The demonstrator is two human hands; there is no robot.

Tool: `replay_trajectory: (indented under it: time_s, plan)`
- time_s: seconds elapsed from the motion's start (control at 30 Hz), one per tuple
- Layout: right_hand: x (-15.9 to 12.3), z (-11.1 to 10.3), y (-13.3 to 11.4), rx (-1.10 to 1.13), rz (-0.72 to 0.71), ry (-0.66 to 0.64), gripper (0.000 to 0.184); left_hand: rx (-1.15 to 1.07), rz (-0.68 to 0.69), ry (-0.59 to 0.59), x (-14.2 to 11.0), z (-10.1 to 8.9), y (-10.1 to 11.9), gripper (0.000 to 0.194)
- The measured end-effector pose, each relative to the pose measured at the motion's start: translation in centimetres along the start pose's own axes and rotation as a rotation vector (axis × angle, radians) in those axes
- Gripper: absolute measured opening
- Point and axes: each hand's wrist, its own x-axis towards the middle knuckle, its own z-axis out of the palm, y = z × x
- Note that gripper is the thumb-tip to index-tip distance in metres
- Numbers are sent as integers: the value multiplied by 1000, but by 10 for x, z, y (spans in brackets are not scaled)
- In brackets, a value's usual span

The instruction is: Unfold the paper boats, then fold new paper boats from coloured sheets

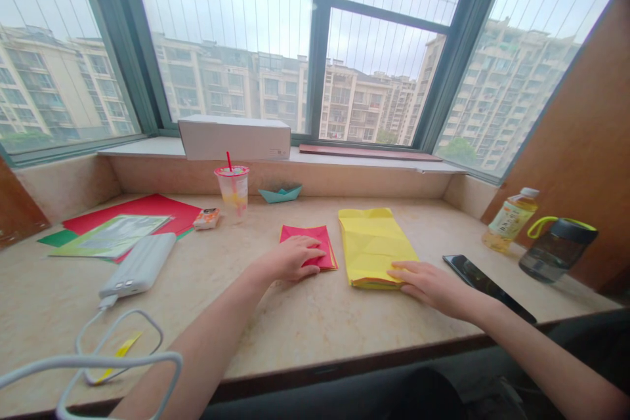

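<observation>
My left hand [291, 258] lies flat with fingers stretched out on a small folded red paper [312, 239] on the marble counter [295, 321]. My right hand [427, 282] rests open on the near right corner of a larger folded yellow paper [374, 243], fingers extended and pressing it down. The two papers lie side by side in the middle of the counter. A teal paper boat [280, 194] sits behind them against the low wall.
A plastic cup with a red straw [233, 191], a small orange packet [207, 218], red and green paper sheets [123, 226], and a white power bank [139, 265] with cable lie left. Right: a phone [485, 285], tea bottle [509, 220], dark bottle [556, 249]. A white box [235, 138] is on the sill.
</observation>
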Motion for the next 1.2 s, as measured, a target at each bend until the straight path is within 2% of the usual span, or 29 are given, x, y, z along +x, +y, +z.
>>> replay_trajectory:
  time_s: [0.07, 0.17, 0.23, 0.3, 0.43, 0.93, 1.2]
  plan:
    - [0, -2, 4, 50, 43, 11, 46, 45, -6, 4, -2, -2, -4, 44]
    - [3, -5, 19, 101, 218, 108, 59, 112, -107, -4, -6, -7, -13, 64]
    - [5, -5, 32, 98, 351, 150, 66, 137, -187, -48, -10, -12, -19, 66]
    - [7, -5, 42, 115, 431, 113, 74, 128, -228, -88, -14, -16, -23, 66]
    - [8, -1, 51, 212, 465, 37, 84, 57, -225, -109, -17, -22, -24, 63]
    - [36, 19, 62, 285, 507, 141, 69, 66, -116, -88, -12, -14, -24, 55]
    - [59, 29, 46, 220, 687, 239, 59, 88, -137, -89, -14, -15, -24, 56]
